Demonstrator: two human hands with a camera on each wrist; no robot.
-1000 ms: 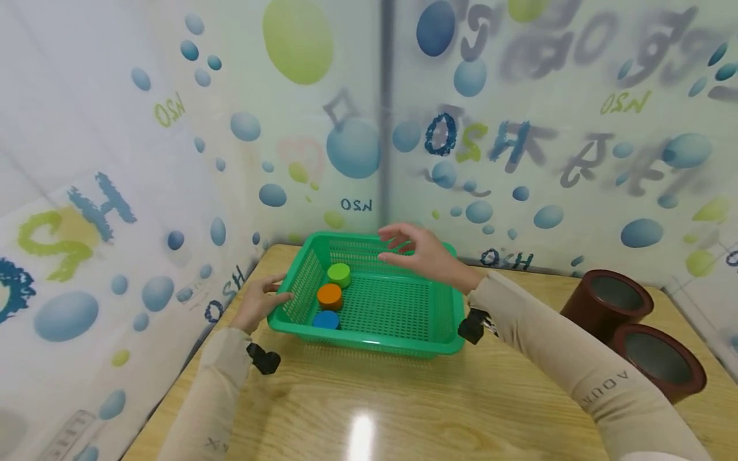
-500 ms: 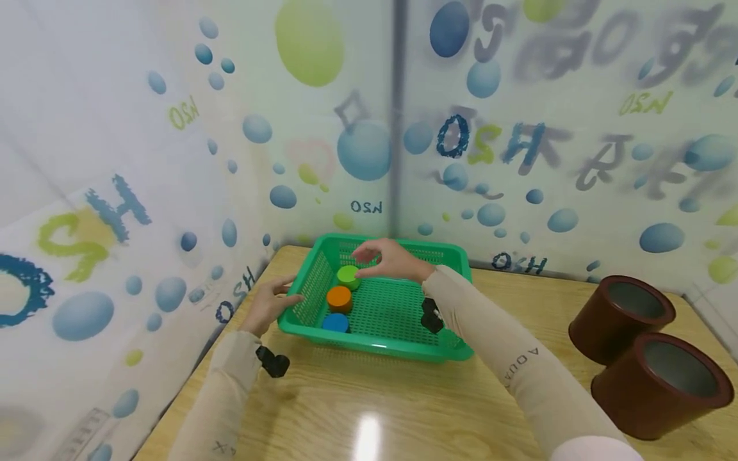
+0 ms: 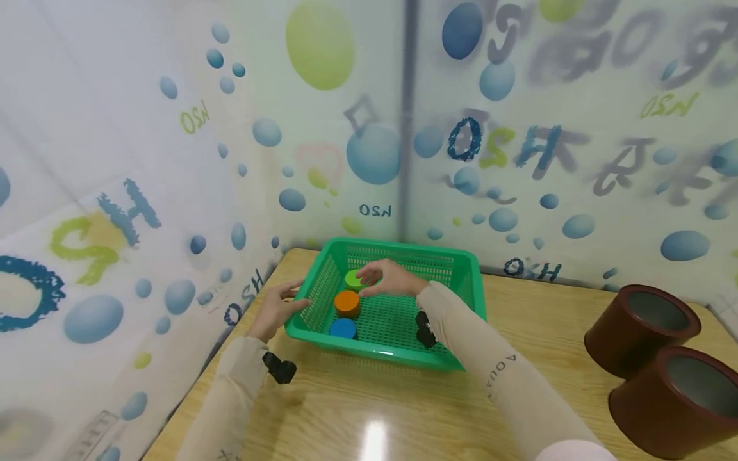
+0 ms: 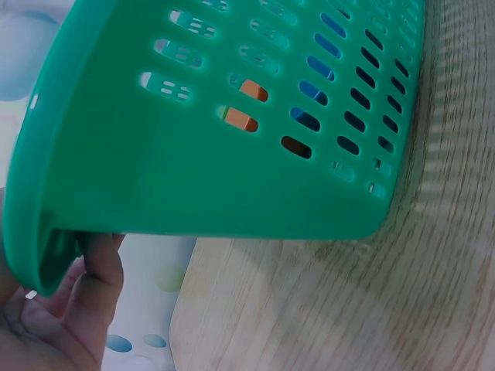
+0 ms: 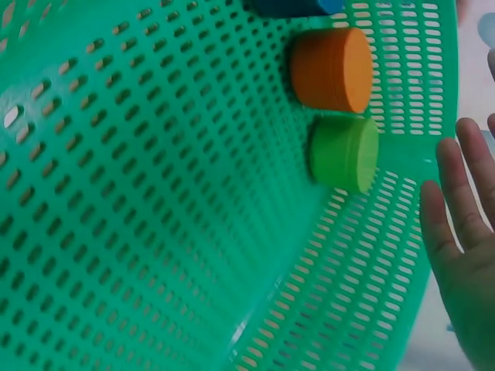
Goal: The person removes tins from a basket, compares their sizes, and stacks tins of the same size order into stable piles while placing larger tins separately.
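At centre-left of the head view, the rim at the left end of the green basket [image 3: 380, 353] is gripped by the L hand [image 3: 277, 312], thumb laid over the inner side, fingers tucked under the lip; if that end were lifted or tugged, the basket would prob. be tilted & its contents slid or rolled. Inside, low in its L part, the blue block [image 3: 343, 329] is partly hidden by the front rim; fingers could be blocked there, b/c little room seems left. Above it in the frame, the orange block [image 3: 347, 303] is set near both neighbours, so it might be knocked if either were grabbed clumsily. Higher again, the green block [image 3: 353, 279] is partly covered by the R hand [image 3: 392, 280], by which nothing is held, fingers relaxed & apart; if lowered askew, the block could be nudged or toppled. At far R, the brown pots [image 3: 651, 410] are stood close together (touching or not can't be told), & might be bumped if the R forearm were swung wide. Count, L to R: hands, 2 (1 gripping, 1 empty); basket, 1; blocks, 3 (1 ea. blue, orange, green); wrist cams [image 3: 279, 368], 2; pots, 2; table [image 3: 323, 410], 1.
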